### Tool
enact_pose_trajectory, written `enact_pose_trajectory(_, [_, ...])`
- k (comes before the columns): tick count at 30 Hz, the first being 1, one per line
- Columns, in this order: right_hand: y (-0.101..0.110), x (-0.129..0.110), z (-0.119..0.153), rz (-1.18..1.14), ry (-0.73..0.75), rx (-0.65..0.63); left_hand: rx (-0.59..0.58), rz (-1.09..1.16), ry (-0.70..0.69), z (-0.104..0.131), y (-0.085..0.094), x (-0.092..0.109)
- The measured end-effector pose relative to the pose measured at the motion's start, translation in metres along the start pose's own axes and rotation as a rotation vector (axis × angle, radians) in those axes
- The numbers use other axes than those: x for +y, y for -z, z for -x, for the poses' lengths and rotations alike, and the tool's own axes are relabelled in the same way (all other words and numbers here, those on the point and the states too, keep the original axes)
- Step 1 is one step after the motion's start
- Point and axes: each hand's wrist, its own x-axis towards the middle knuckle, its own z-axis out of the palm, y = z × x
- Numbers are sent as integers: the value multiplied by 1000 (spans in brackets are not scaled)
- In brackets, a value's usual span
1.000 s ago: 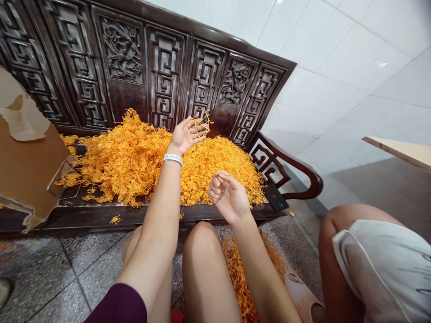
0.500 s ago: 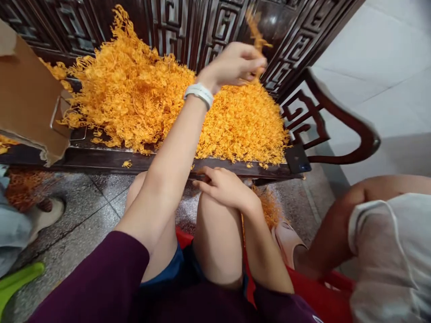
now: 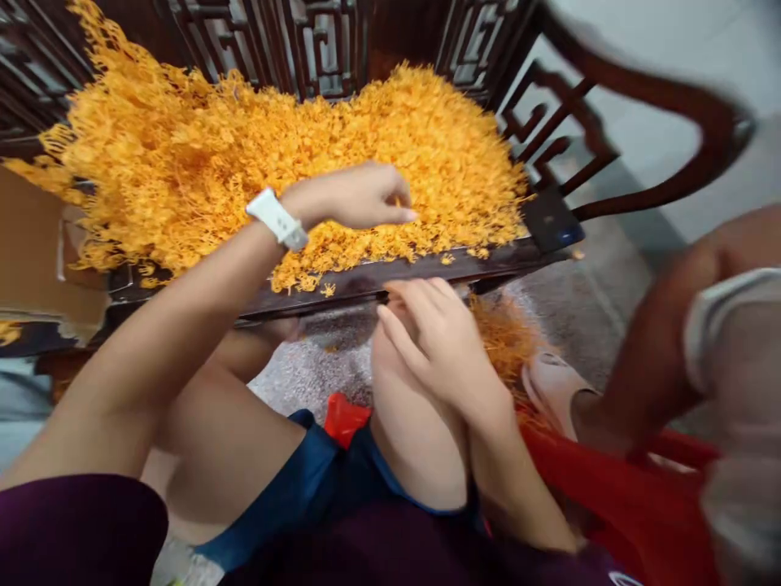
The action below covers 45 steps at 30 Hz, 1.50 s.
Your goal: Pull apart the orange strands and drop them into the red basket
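1. Orange strands (image 3: 439, 138) heap the dark tabletop (image 3: 359, 282), nearly reaching its front edge.
2. Left hand (image 3: 359, 195) curls above them; cannot tell if holding.
3. Right hand (image 3: 436, 338) lies loosely open on the knee (image 3: 390, 358).
4. Pale wall (image 3: 665, 41) beyond right edge.

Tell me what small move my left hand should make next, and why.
Perhaps dip the left hand to pinch from the orange pile: it is right by those strands, and nothing visibly hangs from it, though blur leaves its grasp uncertain.
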Motion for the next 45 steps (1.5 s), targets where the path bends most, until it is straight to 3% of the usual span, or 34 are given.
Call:
enact_pose_trajectory(4, [17,22,42,127,54,89,-223,-1054,-328,107,36,-52])
enact_pose_trajectory(6, [27,41,49,186,30,146,-237,-1446,-376,146,56,-77])
enact_pose_trajectory(8, [38,61,51,256,-5,193,-344,-1687,-351,166,78,-95])
enact_pose_trajectory(11, [51,85,52,317,-60,213,-415,-1847,-323,165,101,-110])
enact_pose_trajectory(14, [55,99,57,280,-118,244,-394,-1872,-337,146,103,-113])
enact_pose_trajectory(18, [48,101,67,192,-109,348,-444,-1864,-315,115,86,-110])
enact_pose_trajectory(22, [43,85,74,172,-110,339,-398,-1999,-290,97,58,-109])
enact_pose_trajectory(26, [45,57,73,313,-30,314,-339,-2196,-294,111,33,-100])
enact_pose_trajectory(29, [39,43,64,302,75,296,-339,-2298,-327,135,32,-84])
enact_pose_trajectory(32, [24,34,48,150,146,204,-239,-2362,-294,163,37,-65])
enact_pose_trajectory(35, [6,37,24,-154,195,165,-225,-2408,-255,179,40,-46])
enact_pose_trajectory(37, [0,57,5,-383,135,258,-256,-2417,-248,177,37,-36])
enact_pose_trajectory(39, [1,97,-17,-454,-54,449,-260,-2392,-245,164,28,-32])
enact_pose_trajectory(42, [22,178,-52,-113,-423,677,-161,-2282,-277,130,4,-40])
enact_pose_trajectory(43, [31,205,-63,27,-526,674,-113,-2222,-303,118,-7,-45])
enact_pose_trajectory(45, [46,247,-83,245,-616,532,-84,-2076,-361,97,-29,-58])
